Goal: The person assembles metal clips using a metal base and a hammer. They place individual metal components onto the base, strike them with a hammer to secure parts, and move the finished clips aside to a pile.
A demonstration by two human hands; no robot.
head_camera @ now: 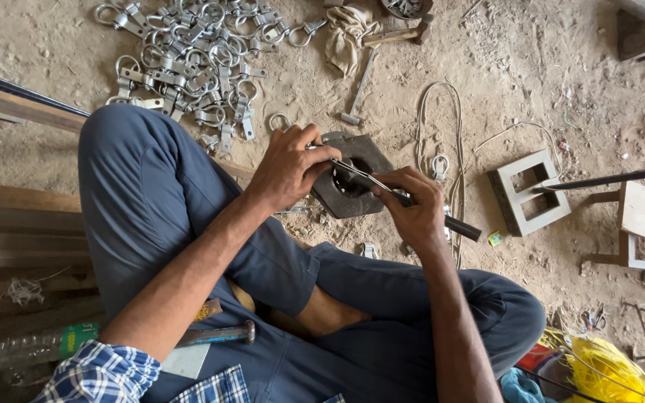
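My left hand (289, 168) pinches a small shiny metal clip over a dark square steel block (367, 153) with a round hole in its middle, lying on the sandy floor. My right hand (416, 209) grips a thin metal tool (457, 225) with a black handle; its tip reaches across the block to the clip at my left fingers. Both hands work close together just above the block. My legs in dark blue trousers fold below them.
A big heap of silver metal clips (195, 52) lies at the top left. A hammer (356, 93), rag (346, 33), white cord (457, 134), grey concrete block (528, 194), a second hammer (222, 334), plastic bottle (31, 347), wooden planks (16, 224) and yellow cord (606, 366) surround me.
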